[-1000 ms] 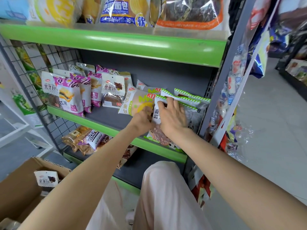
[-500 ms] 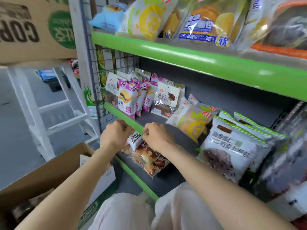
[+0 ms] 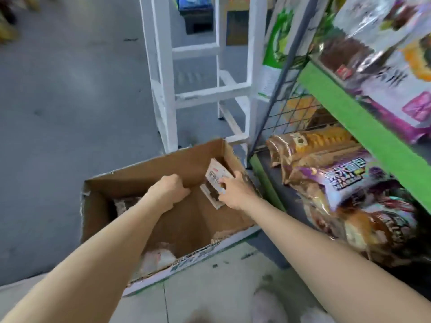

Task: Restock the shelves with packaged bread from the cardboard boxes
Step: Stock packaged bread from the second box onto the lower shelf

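An open cardboard box [image 3: 130, 178] stands on the floor left of the shelves. A white bread packet [image 3: 215, 183] with dark print leans against the box's right inner wall. My right hand [image 3: 235, 191] lies on this packet with fingers over its front; whether it grips is unclear. My left hand [image 3: 169, 190] hangs inside the box with curled fingers and holds nothing visible. Another packet [image 3: 124, 203] shows at the box's left, and a pale one [image 3: 158, 255] lies near its front wall. The green-edged shelves [image 3: 363, 122] on the right hold bread packets [image 3: 345, 180].
A white ladder frame [image 3: 168, 89] stands just behind the box. A wire grid panel [image 3: 286, 106] closes the shelf's left end. Grey floor [image 3: 58, 101] spreads to the left. A dark crate [image 3: 196, 17] sits far back.
Both hands left the shelf's packets and came down into the cardboard box. The view swung left and down from the shelves to the box.
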`<move>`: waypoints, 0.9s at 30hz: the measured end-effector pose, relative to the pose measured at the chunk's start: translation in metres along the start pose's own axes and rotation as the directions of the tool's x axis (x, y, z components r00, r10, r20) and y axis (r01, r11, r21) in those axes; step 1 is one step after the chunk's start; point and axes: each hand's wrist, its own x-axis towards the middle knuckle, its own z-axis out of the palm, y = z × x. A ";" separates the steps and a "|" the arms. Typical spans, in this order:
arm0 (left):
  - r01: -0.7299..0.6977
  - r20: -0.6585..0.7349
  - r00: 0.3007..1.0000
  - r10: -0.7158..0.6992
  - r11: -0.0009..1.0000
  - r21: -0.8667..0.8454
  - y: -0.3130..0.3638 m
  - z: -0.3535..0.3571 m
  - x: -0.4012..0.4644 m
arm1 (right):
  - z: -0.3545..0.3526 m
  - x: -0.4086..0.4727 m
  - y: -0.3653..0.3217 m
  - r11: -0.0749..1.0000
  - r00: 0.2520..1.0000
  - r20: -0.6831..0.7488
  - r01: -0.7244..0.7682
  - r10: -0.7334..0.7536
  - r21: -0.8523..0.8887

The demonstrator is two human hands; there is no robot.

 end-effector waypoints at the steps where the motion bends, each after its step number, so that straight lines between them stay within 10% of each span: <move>1: -0.014 -0.010 1.000 0.014 1.000 0.019 -0.004 -0.001 0.000 | 0.009 0.019 0.000 1.000 0.999 0.038 -0.001 0.002 -0.008; 8: 0.054 0.025 0.998 -0.058 0.990 0.132 -0.051 0.047 0.051 | 0.059 0.088 -0.008 0.990 0.994 -0.078 -0.083 0.074 -0.117; 14: 0.039 -0.380 0.907 0.182 0.861 0.506 -0.096 0.075 0.053 | 0.080 0.095 -0.026 0.997 0.996 -0.058 0.057 -0.061 -0.055; 18: 0.168 -0.386 0.923 0.002 0.898 0.406 -0.111 0.075 0.049 | 0.077 0.088 -0.034 0.997 0.996 -0.057 0.070 -0.070 0.006; 27: -0.051 -0.526 0.850 -0.014 0.993 -0.109 -0.079 0.015 -0.001 | 0.022 0.043 -0.053 0.906 0.935 -0.353 0.157 -0.008 0.394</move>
